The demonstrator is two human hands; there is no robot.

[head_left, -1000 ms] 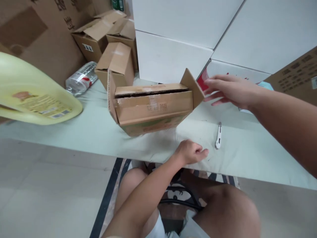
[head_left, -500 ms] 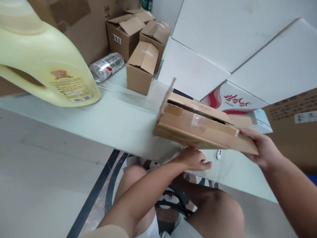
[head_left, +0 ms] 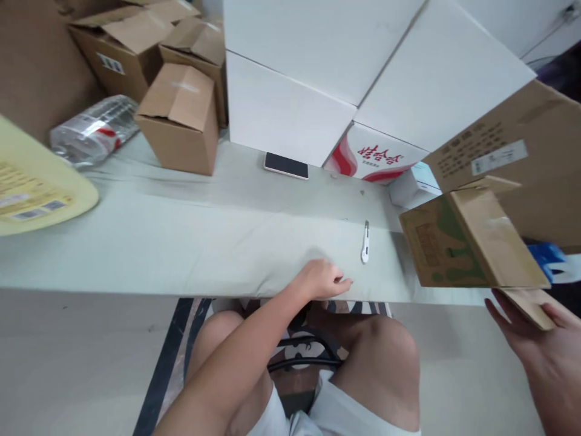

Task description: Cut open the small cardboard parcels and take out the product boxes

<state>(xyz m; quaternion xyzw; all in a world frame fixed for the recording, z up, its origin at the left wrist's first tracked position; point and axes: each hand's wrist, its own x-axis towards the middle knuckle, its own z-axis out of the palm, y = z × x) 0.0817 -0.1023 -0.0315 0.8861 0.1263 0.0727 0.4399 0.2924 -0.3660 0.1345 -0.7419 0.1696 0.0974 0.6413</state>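
Observation:
At the right, my right hand (head_left: 540, 339) grips a flap of a cardboard box (head_left: 499, 242), fingers below and thumb on top. The box is tilted, with a green print on its side, and hangs over the table's right front part. My left hand (head_left: 321, 280) rests near the table's front edge with its fingers curled in and the thumb side pointing right. Nothing shows in it. A white utility knife (head_left: 365, 243) lies on the table just beyond it to the right.
A phone (head_left: 285, 165) lies before stacked white boxes (head_left: 290, 103). Several small cartons (head_left: 186, 115), a plastic bottle (head_left: 97, 130) and a yellow jug (head_left: 40, 188) stand or lie at the left. A small white box (head_left: 414, 184) and a large carton (head_left: 512, 145) are at the right.
My right hand has carried the cardboard box to the right, turning it so its printed side shows. The phone and whole knife are uncovered. The view has swung right; my left hand stays by the edge.

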